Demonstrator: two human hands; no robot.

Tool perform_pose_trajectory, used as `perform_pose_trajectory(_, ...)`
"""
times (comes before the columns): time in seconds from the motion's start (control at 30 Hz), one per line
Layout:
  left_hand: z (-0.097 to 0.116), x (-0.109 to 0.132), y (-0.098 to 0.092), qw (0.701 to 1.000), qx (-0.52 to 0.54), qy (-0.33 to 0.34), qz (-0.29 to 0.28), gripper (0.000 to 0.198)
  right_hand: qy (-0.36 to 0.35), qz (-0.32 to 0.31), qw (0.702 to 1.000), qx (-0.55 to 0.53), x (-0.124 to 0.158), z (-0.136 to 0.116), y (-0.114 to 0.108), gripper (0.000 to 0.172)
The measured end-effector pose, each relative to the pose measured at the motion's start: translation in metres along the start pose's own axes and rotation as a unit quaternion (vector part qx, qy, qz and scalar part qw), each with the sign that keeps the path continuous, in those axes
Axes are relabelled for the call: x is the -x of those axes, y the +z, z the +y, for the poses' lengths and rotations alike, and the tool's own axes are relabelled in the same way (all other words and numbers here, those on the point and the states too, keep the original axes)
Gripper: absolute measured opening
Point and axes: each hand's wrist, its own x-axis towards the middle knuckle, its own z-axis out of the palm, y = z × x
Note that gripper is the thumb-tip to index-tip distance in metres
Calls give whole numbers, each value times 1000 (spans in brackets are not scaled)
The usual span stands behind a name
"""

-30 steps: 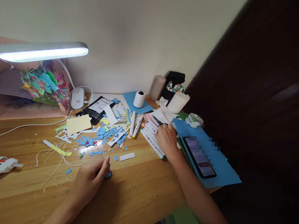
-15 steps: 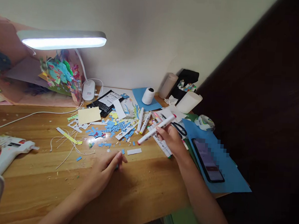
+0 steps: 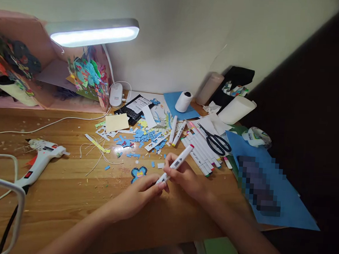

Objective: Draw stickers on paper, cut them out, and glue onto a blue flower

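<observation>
A white marker with a red cap end [image 3: 179, 161] is held between both hands over the front of the wooden table. My left hand [image 3: 147, 189] pinches its lower end, and my right hand [image 3: 183, 175] grips it around the middle. Just beyond my left hand lies a blue flower-shaped cutout [image 3: 139, 174] with a dark edge and a small yellow and pink centre. Several more white markers [image 3: 202, 150] lie side by side past my right hand, with black scissors [image 3: 214, 141] resting at their far end.
Paper scraps [image 3: 146, 137] cover the middle of the table [image 3: 68, 189]. On the left lies a white glue gun [image 3: 42, 159], below a lit lamp [image 3: 95, 32]. A thread spool [image 3: 184, 102] stands at the back. Blue paper [image 3: 294, 203] and a tape roll [image 3: 256, 137] are at the right.
My right hand has brought the marker down and towards my left hand, which now grips its lower end. The flower cutout has come into sight. The camera view has shifted.
</observation>
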Motion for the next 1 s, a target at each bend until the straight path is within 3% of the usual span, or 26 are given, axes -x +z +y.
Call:
perform_pose_trajectory(0.1,2,1,-1,999,-50,8,-8,35,-4,-42,999,10,3,0,4,25)
perform_pose_trajectory(0.3,13,6,10,999,-42,12,-20,37,-39,48,997,47,9,-8,-4,32)
perform_pose_trajectory(0.37,19,23,12,999,-28,3,-39,40,-54,132,989,39,15,-22,-21,34)
perform_pose_trajectory(0.43,23,45,13,987,-34,-32,-153,44,-149,322,935,9,23,-39,-43,38)
perform_pose_trajectory(0.47,25,55,13,984,-60,-40,-161,45,-222,413,884,1,28,-46,-54,39)
perform_pose_trajectory(0.5,26,63,13,982,-113,-36,-146,42,-259,463,848,7,31,-52,-61,37)
perform_pose_trajectory(0.53,27,67,14,978,-170,-2,-121,40,-253,470,845,32,33,-54,-66,37)
perform_pose_trajectory(0.57,26,66,16,966,-216,71,-119,39,-247,459,852,49,34,-53,-67,36)
perform_pose_trajectory(0.6,25,61,19,945,-274,143,-101,37,-221,404,886,60,31,-50,-65,32)
perform_pose_trajectory(0.63,22,53,23,922,-337,185,-45,35,-182,326,925,69,27,-43,-60,26)
perform_pose_trajectory(0.7,12,28,31,838,-494,226,40,31,-139,245,956,81,13,-27,-46,25)
perform_pose_trajectory(0.77,-3,2,39,752,-606,249,69,28,-108,156,976,111,-3,-8,-35,28)
perform_pose_trajectory(0.8,-10,-9,42,724,-637,245,97,28,-103,129,977,133,-10,1,-31,26)
perform_pose_trajectory(0.87,-25,-23,47,697,-670,218,136,28,-102,115,973,170,-20,17,-28,22)
perform_pose_trajectory(1.0,-42,-28,52,686,-678,192,179,33,-93,150,962,207,-27,39,-29,25)
